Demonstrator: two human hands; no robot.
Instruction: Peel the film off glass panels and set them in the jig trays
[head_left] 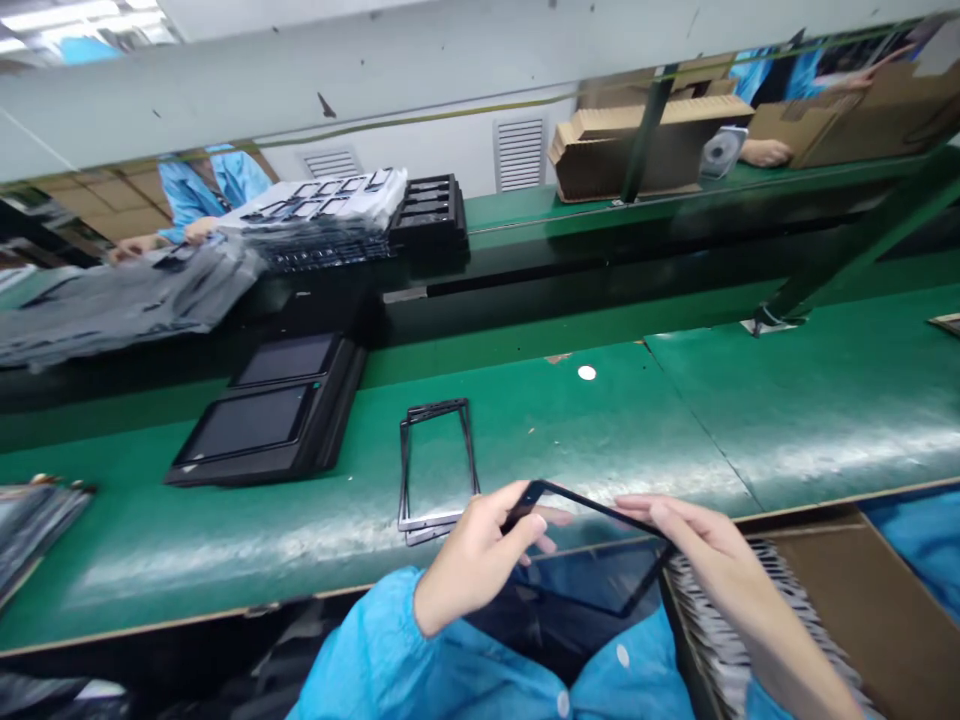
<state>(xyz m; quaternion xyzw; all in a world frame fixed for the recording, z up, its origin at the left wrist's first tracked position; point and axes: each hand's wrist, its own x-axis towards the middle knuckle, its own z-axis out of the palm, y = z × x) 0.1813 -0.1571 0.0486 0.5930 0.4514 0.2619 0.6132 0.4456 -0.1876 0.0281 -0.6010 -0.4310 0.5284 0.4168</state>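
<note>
My left hand (pixel 480 550) grips the left end of a see-through glass panel with a black border (pixel 592 580), thumb on top and fingers beneath. The panel is tilted, in front of my body at the bench's near edge. At its upper right corner is my right hand (pixel 697 545), fingers along the border and closed on it. Two thin black rectangular frames (pixel 404 470) lie overlapped on the green bench (pixel 570 440), just beyond my left hand, which hides one corner. Farther left, a stack of black trays (pixel 330 430) carries two dark screen panels (pixel 251 420).
At the far left stand a bagged stack of trays (pixel 322 225) and black trays (pixel 429 210). Cardboard pieces (pixel 645 140) and a green post (pixel 832 245) are behind. An open carton (pixel 847 580) sits below the right edge. Co-workers' hands (pixel 765 152) show across the bench.
</note>
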